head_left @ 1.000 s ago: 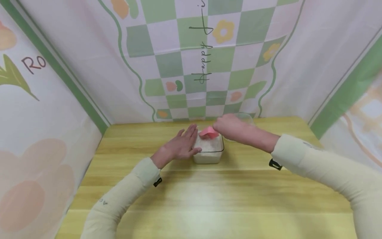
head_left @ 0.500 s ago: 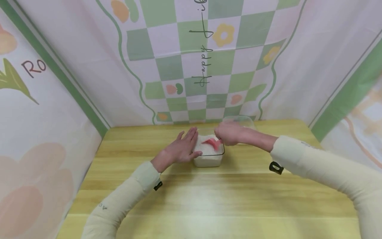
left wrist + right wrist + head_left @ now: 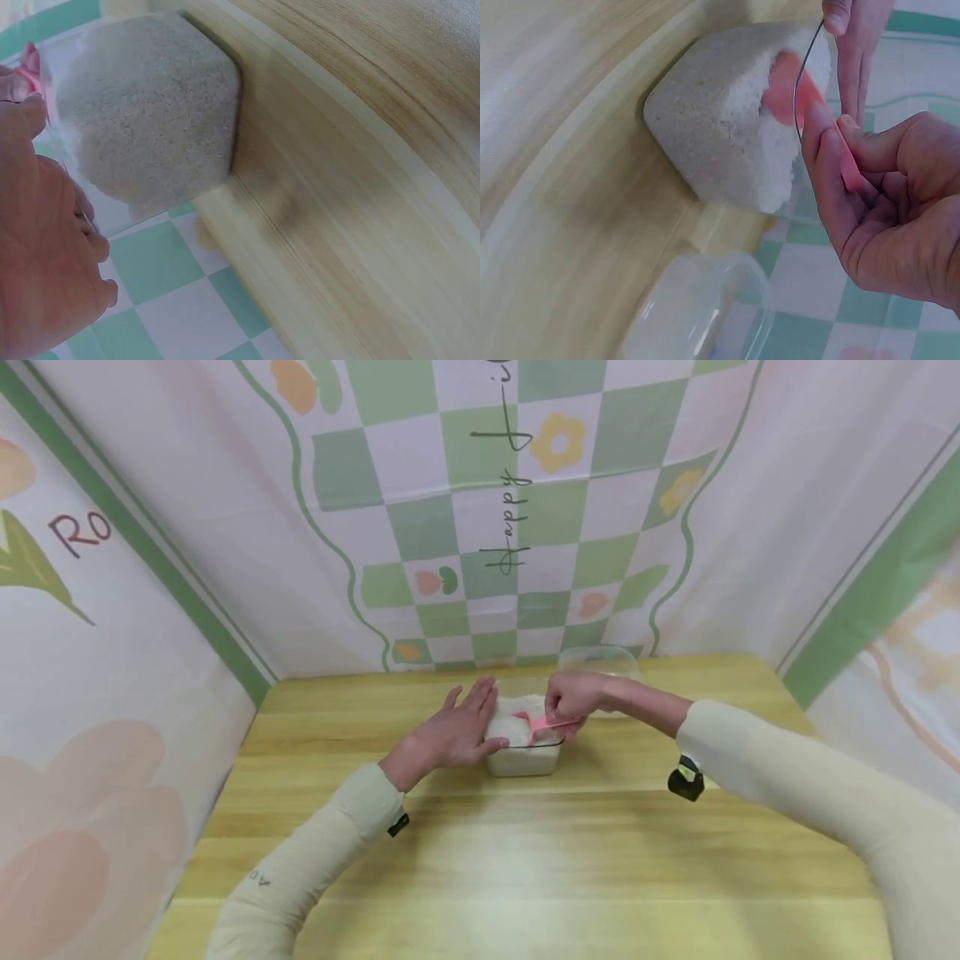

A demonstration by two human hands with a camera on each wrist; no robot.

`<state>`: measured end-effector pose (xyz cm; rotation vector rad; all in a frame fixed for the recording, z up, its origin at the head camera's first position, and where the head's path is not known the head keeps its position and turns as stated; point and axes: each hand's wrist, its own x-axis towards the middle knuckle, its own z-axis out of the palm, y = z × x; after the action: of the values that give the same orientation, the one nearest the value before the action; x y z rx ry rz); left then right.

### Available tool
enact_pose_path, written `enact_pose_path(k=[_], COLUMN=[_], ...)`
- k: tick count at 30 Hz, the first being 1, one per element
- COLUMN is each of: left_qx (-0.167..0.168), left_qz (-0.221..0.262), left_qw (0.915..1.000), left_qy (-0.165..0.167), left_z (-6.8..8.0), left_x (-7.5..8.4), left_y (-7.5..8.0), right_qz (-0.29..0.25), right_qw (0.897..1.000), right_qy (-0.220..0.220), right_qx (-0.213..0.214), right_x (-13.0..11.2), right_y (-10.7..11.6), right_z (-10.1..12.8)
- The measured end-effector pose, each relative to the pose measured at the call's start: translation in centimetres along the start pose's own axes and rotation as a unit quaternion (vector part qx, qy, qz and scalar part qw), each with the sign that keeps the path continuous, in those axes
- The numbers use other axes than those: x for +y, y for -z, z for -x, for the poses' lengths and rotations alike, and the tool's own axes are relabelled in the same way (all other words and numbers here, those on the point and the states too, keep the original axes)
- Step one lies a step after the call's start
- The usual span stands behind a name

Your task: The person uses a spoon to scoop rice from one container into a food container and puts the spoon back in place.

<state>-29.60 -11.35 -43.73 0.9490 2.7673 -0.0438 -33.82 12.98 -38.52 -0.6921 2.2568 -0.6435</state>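
A clear square box (image 3: 522, 767) full of white, rice-like grains (image 3: 508, 732) stands on the table near the back wall. My left hand (image 3: 450, 737) rests against its left side, fingers straight and thumb over the near rim. From the right, my right hand (image 3: 579, 695) pinches the handle of a pink scoop (image 3: 846, 154) between thumb and fingers. The scoop's head (image 3: 782, 84) is sunk in the grains, seen through the box wall in the right wrist view. In the left wrist view, the left fingers (image 3: 94, 244) lie along the box's rim.
An open clear plastic container (image 3: 697, 307) stands behind and right of the box, partly hidden by the right hand in the head view. The wooden table (image 3: 495, 860) ends at a wall hung with a checkered cloth (image 3: 517, 527).
The right hand has come down and toward me, turning the scoop from above the grains into them. The left hand has stayed at the box's left side.
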Motion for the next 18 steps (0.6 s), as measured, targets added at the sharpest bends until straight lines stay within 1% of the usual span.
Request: enact_pose_path(k=[2, 5, 11, 14, 18], left_qx=[-0.003, -0.007, -0.005, -0.003, 0.0], left_qz=[-0.002, -0.01, -0.007, -0.007, -0.009], left_qw=[1.0, 0.9999, 1.0, 1.0, 1.0], left_qy=[0.0, 0.002, 0.001, 0.001, 0.001], left_z=[0.0, 0.1, 0.1, 0.1, 0.1], left_x=[0.0, 0.1, 0.2, 0.2, 0.3], left_y=[0.1, 0.1, 0.0, -0.1, 0.0], right_qz=[-0.031, -0.078, -0.177, -0.21, -0.228], right_qw=[0.999, 0.997, 0.984, 0.978, 0.973], right_qy=[-0.011, -0.012, -0.008, -0.001, 0.009], right_qx=[-0.004, -0.004, 0.003, 0.009, 0.023], right_x=[0.5, 1.4, 3.0, 3.7, 4.5], right_y=[0.2, 0.0, -0.6, -0.8, -1.0], right_z=[0.3, 0.8, 2.1, 2.5, 3.0])
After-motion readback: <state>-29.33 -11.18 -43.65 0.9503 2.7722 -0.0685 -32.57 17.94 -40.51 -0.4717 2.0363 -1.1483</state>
